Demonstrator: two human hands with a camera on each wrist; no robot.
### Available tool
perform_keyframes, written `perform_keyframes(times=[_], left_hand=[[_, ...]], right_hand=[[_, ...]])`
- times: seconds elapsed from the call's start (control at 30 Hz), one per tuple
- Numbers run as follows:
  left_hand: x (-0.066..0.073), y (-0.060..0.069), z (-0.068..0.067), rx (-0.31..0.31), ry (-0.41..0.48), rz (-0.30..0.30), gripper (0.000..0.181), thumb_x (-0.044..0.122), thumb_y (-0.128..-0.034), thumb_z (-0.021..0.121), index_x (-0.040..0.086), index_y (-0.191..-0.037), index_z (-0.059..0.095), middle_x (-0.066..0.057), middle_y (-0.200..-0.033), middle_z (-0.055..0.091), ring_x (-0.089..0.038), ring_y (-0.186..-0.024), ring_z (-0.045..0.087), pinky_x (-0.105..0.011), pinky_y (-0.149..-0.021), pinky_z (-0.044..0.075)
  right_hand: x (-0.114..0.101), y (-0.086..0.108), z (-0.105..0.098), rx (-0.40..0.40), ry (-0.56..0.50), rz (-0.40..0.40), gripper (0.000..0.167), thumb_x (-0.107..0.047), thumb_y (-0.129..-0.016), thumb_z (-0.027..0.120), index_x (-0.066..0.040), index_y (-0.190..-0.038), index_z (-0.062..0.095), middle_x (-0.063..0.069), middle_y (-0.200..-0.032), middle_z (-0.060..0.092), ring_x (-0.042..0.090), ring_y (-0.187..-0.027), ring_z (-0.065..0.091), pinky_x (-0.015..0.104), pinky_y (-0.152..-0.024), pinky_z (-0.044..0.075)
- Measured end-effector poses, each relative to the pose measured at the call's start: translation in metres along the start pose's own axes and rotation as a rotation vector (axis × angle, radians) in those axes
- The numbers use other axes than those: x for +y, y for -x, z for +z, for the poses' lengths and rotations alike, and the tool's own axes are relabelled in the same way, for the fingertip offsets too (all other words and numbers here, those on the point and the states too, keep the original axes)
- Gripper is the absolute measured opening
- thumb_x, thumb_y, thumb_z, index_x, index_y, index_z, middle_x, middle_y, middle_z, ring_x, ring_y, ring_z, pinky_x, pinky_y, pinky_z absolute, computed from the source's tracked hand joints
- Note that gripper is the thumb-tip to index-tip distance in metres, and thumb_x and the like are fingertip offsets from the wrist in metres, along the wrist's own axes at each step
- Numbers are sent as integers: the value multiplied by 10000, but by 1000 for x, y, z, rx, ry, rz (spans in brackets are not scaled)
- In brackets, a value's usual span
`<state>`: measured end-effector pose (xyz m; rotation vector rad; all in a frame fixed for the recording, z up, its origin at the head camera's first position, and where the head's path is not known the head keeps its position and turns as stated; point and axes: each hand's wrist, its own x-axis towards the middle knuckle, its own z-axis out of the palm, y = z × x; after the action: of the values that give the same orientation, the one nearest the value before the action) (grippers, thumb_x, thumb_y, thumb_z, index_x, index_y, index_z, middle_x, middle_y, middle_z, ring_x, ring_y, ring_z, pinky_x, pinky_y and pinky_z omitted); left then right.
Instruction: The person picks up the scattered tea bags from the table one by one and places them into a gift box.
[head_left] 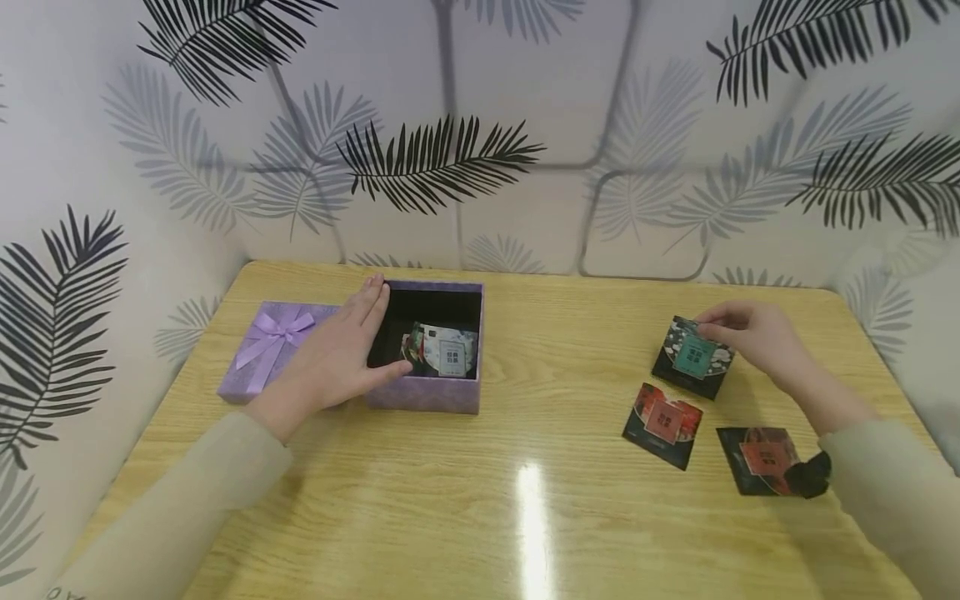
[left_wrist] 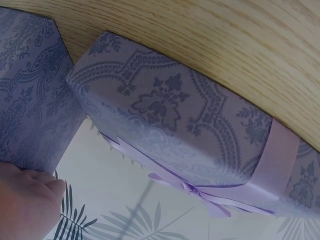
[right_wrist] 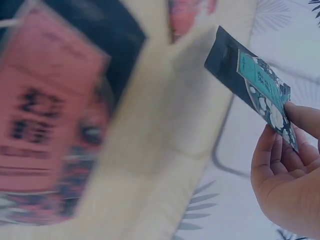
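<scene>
My left hand (head_left: 337,346) rests on a purple patterned box (head_left: 423,396), its fingers straight along the left rim and its thumb over the front edge. Inside the box lie printed sachets (head_left: 431,354), the top one pale with a grey label. A purple lid with a ribbon bow (head_left: 279,332) is left of the box, partly behind my left hand and forearm. At the right, my right hand (head_left: 753,333) pinches a dark sachet with a teal label (head_left: 693,357) by its upper corner. The right wrist view shows the thumb and fingers gripping that sachet's edge.
Two dark sachets with red labels lie on the wooden table (head_left: 570,350): one red-patterned sachet (head_left: 663,423) below the held one, another sachet (head_left: 761,458) near my right sleeve, partly covered by a dark shape. A leaf-patterned wall covering (head_left: 525,225) rises behind the table.
</scene>
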<state>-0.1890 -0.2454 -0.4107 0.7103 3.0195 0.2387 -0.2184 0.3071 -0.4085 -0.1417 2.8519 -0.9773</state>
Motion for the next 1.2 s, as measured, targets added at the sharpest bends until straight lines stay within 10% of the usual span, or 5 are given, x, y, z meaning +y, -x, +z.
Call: perform_keyframes(times=[0.23,0.47,0.8,1.2], left_hand=[[-2,-1,0,3,-10,-7,1169,753,-969,536,-16,-1691,30,-184,-1792,-35,-368,-1673,53,-525,-1345,208],[-2,0,2,0,-15,-5,1169,763,-972,521,-22,-1689,36,-201,-1791,-15,-375,-1672,54,-528,-1346,204],[-3,1,4,2,-10,-2,1161,743,-972,542,-25,-1688,46,-207,-1790,0,-381,-1670,64,-531,-1343,211],[-3,-2,2,12,-19,7,1181,790,-965,501,-21,-1688,39,-188,-1792,-26,-370,-1673,46,-526,-1349,195]], right_hand=[[-39,-21,-5,60,-45,10,420,-352,-1085,616,-5,-1306,701,252,-1324,709,60,-995,645,521,-963,533],[-78,-44,3,96,-152,-3,382,-354,-1063,662,-62,-1301,724,-105,-1116,743,-60,-924,584,332,-909,517],[-140,-64,22,88,-273,-60,306,-278,-1048,688,-59,-1251,756,97,-1304,737,10,-1009,613,307,-953,510],[-206,-77,48,66,-452,-178,207,-175,-1024,711,-50,-1172,785,28,-1146,785,58,-997,656,299,-963,527]])
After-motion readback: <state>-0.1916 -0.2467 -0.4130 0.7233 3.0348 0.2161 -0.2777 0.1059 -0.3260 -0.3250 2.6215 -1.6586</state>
